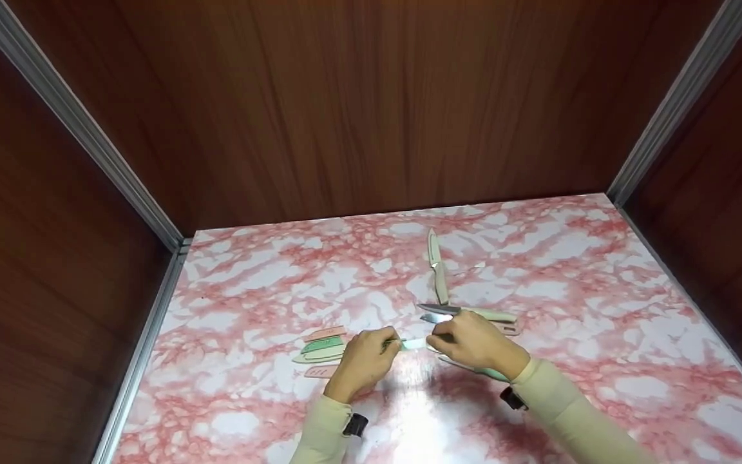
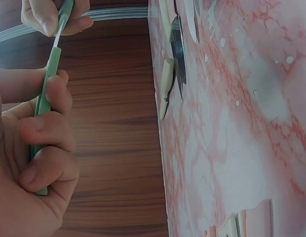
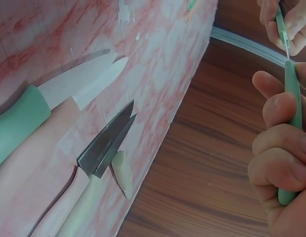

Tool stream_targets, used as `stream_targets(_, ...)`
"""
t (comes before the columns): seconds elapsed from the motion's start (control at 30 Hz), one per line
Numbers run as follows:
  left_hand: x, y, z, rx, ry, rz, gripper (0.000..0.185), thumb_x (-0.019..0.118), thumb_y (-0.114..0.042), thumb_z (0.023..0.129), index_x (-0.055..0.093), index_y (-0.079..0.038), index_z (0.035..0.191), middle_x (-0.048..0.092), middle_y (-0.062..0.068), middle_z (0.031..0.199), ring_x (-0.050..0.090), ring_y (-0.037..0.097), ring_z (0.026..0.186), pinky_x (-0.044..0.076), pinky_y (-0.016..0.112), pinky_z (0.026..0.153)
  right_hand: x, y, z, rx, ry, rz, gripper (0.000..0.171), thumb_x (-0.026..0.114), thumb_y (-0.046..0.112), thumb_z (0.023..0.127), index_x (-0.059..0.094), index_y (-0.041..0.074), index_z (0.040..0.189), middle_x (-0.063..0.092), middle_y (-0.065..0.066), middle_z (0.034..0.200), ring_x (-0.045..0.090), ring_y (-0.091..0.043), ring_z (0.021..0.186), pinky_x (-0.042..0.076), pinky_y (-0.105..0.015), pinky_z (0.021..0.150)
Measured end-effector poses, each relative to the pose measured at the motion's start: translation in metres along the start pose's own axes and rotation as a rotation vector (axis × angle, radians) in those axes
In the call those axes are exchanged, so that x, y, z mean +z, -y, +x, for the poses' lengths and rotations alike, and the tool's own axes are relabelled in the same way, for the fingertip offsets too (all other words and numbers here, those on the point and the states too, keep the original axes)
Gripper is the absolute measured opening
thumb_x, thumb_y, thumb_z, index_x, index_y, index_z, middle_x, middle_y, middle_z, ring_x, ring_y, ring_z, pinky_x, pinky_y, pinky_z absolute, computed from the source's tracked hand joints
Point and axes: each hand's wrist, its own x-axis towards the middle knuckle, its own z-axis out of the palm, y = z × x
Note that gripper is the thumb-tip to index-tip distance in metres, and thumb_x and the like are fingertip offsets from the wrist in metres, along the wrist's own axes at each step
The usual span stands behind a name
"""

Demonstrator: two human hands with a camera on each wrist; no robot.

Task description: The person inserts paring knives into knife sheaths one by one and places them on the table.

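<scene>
Knife (image 1: 417,343) with a white blade sits between two hands just below the middle of the head view, above the pink marbled table (image 1: 603,309). The right hand (image 1: 474,345) curls its fingers (image 3: 281,143) round the green handle (image 3: 291,128). The left hand (image 1: 364,361) curls its fingers (image 2: 44,133) round a green sheath (image 2: 44,103), out of which a short stretch of blade shows. Just above the right hand lie steel-bladed knives (image 1: 467,314) with pale handles, and another knife (image 1: 437,267) lies further up. Left of the left hand lies a small heap of sheaths (image 1: 323,345), pink, green and cream.
</scene>
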Motion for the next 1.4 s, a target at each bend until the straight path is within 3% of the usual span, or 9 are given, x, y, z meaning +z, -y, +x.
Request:
stream_targets(0.2,0.001,-0.004,0.001,0.004,0.007,0.013,0.016,0.054,-0.021,0.095,0.065,-0.018,0.083,0.054,-0.012,0.069,0.048,0.006,0.061,0.042,0.027,0.060,0.000,0.003,0.001,0.005,-0.003,0.026,0.033,0.060,0.021,0.092,0.055,0.026,0.060,0.035,0.020,0.051,0.026,0.006,0.042,0.028,-0.018,0.044)
stream_targets(0.43,0.005,-0.006,0.001,0.032,0.029,-0.016,0.019,0.053,-0.018,0.095,0.060,-0.016,0.077,0.043,-0.011,0.059,0.038,0.004,0.052,0.035,0.023,0.053,0.004,0.006,0.001,0.007,0.045,0.033,0.035,0.060,0.022,0.093,0.049,0.025,0.059,0.029,0.019,0.050,0.023,0.006,0.042,0.025,-0.015,0.043)
stream_targets(1.07,0.004,-0.009,0.002,0.045,0.015,-0.005,0.022,0.053,-0.019,0.095,0.054,-0.019,0.073,0.041,-0.011,0.059,0.038,0.004,0.053,0.034,0.023,0.054,0.002,0.010,0.004,-0.005,0.041,0.016,0.036,0.059,0.022,0.093,0.048,0.025,0.058,0.028,0.019,0.050,0.023,0.006,0.042,0.026,-0.016,0.044)
stream_targets(1.4,0.006,-0.010,0.002,0.040,0.039,-0.025,0.020,0.053,-0.020,0.096,0.064,-0.011,0.082,0.045,-0.012,0.061,0.040,0.003,0.054,0.036,0.022,0.053,0.002,0.012,0.004,0.022,0.048,0.013,0.036,0.060,0.022,0.092,0.048,0.025,0.058,0.027,0.019,0.050,0.023,0.006,0.042,0.025,-0.017,0.044)
